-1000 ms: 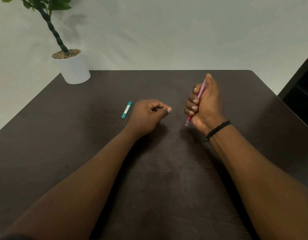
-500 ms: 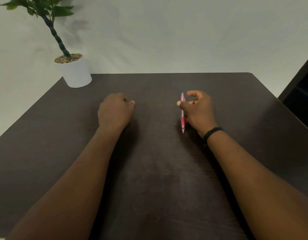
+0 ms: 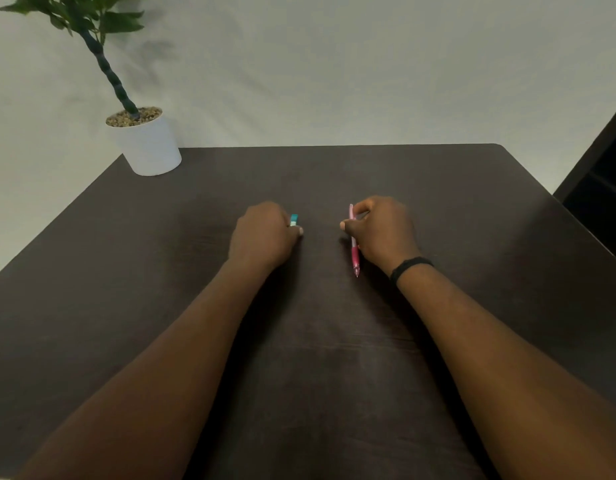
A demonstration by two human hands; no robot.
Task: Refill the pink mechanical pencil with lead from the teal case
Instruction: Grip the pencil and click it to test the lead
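Two bare hands rest at mid-bench, a narrow gap of dark wood between them. At left, the left hand [image 3: 265,233] is curled into a fist over the teal lead case [image 3: 294,220], only the case's far end showing past the knuckles. At right, the right hand [image 3: 382,230], a black band [image 3: 411,267] on its wrist, pinches the pink mechanical pencil [image 3: 353,242] between thumb and fingers, tip pointing back toward the person, the pencil low over the surface. Open room spreads on every side of the dark wood-grain bench [image 3: 472,202], its rounded far right corner in view. Beside the far left corner stands a white potted plant [image 3: 145,143] against a pale wall [image 3: 334,64].
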